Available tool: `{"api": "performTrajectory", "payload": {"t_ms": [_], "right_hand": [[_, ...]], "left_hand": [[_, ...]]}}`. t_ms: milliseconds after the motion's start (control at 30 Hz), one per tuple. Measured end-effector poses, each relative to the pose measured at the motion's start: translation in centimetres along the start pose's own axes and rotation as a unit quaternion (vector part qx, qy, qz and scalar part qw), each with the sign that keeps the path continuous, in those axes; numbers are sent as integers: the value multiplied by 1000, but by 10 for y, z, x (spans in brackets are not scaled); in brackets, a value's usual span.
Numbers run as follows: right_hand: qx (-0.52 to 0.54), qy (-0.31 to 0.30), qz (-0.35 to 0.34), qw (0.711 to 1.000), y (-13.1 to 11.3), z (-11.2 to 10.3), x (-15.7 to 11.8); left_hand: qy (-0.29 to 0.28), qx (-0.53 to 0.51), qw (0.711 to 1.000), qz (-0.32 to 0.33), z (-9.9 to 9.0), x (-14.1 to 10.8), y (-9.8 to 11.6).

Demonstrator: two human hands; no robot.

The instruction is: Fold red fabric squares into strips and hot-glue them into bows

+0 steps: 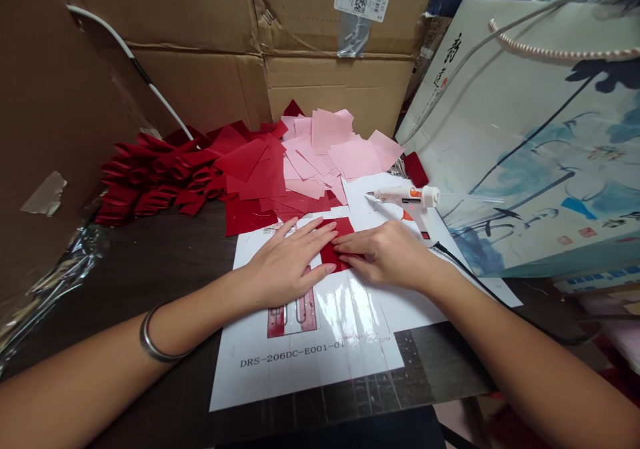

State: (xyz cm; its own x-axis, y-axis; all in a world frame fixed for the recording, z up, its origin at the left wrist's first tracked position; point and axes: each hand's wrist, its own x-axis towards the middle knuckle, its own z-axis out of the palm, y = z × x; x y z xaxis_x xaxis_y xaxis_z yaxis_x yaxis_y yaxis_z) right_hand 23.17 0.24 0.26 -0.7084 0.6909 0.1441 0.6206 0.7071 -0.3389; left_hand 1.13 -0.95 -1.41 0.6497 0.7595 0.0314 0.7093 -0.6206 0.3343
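A dark red square piece (336, 258), cloth or paper, lies on a printed white sheet (320, 372) in front of me. My left hand (287, 262) rests flat with its fingers spread, their tips over the square's left part. At its right side, my right hand (385, 252) has thumb and fingers drawn together, the tips pressing on or pinching the square. Just behind that hand a white glue gun (407, 197) with an orange trigger rests on a second white sheet (357, 192). A clear glue stick pokes out of its back end.
Loose pink squares (333, 139) and red squares (257, 172) are heaped at the back. Folded red pieces (155, 175) pile up at the left. Cardboard boxes (335, 89) wall the back, a large paper bag (545, 149) the right. A black cord (470, 269) trails off rightward.
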Motion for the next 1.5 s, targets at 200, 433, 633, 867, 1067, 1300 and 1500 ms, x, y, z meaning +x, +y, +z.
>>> {"api": "performTrajectory", "payload": {"t_ms": [200, 433, 633, 867, 1067, 1300, 1500], "right_hand": [[15, -2, 7, 1000, 1, -1, 0], [27, -10, 16, 999, 0, -1, -1], [10, 82, 37, 996, 4, 3, -1], [-29, 127, 144, 981, 8, 5, 0], [56, 184, 199, 961, 3, 5, 3], [439, 99, 214, 867, 2, -2, 4], [575, 113, 204, 784, -3, -2, 4]], "left_hand": [[67, -35, 997, -22, -2, 0, -2], [177, -38, 983, -22, -3, 0, -4], [163, -2, 986, -38, -5, -1, -3], [126, -23, 990, -59, -5, 2, -2], [172, -177, 966, -81, -10, 2, -5], [147, -488, 858, -55, -10, -1, -5], [167, -604, 774, -89, -7, 4, -2]]}}
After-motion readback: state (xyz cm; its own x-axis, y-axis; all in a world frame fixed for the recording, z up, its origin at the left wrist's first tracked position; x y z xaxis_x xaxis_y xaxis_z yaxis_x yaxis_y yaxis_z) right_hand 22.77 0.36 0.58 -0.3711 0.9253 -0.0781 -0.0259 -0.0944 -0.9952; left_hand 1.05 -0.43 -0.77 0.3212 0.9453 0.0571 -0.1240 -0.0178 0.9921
